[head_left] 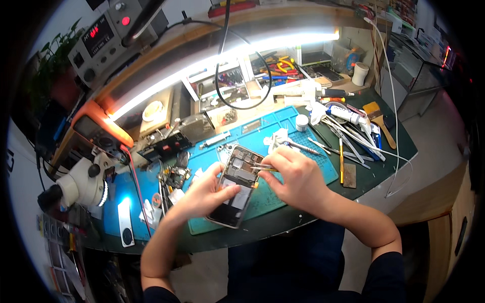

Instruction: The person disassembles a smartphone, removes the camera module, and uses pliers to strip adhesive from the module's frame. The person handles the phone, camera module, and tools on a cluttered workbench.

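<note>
An opened smartphone [243, 178], its inner boards and battery bay bare, is tilted over the blue repair mat [283, 197]. My left hand [208, 194] grips it by the left side, with the thumb laid across its middle. Between the pinched fingers of my right hand [298, 179] are metal tweezers [262, 167], whose tips reach over the phone's upper right part. Whether the tips hold anything is too small to see. Behind the phone, a crumpled white tissue [278, 139] and a small white jar [301, 121] stand on the mat.
To the left are a microscope [83, 179], an orange multimeter [101, 129] and a pile of small parts [175, 174]. On the right lie several tweezers and tools [348, 136], a brush [380, 121] and a white cable [395, 101]. A black cable [217, 86] loops down above the bench.
</note>
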Demonstrator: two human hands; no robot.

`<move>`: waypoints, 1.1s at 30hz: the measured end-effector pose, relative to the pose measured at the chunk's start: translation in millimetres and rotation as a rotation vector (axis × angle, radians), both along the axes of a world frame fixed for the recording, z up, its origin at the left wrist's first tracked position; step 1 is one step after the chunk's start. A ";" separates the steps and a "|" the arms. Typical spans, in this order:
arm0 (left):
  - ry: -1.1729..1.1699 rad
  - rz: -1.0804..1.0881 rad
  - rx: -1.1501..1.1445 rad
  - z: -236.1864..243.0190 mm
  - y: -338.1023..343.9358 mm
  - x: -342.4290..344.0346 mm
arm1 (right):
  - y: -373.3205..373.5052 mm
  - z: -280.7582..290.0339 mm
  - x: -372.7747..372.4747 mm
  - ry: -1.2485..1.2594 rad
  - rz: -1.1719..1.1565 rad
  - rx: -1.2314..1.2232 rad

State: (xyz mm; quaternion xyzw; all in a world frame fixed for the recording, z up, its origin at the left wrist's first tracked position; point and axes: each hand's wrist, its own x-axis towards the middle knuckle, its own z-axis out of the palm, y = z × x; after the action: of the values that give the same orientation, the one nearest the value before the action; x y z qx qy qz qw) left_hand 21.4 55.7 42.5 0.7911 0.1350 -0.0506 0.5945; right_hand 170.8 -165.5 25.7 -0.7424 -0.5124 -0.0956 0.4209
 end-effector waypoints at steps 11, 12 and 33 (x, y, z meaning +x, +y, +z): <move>-0.329 0.139 0.062 -27.6 -15.5 -12.2 | 53.3 5.7 -2.6 -0.107 0.030 0.043; -0.345 0.151 0.094 -27.8 -15.4 -12.6 | 55.0 6.8 -2.1 -0.127 0.037 0.033; -0.345 0.300 0.287 -16.9 -21.5 -9.9 | 68.1 7.0 7.3 -0.431 0.034 0.027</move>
State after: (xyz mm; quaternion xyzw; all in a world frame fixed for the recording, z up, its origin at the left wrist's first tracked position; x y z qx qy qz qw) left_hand 11.5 34.2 25.6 0.8355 0.1530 0.1932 0.4912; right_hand 178.1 -97.4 32.7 -0.6902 -0.6018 -0.2520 0.3130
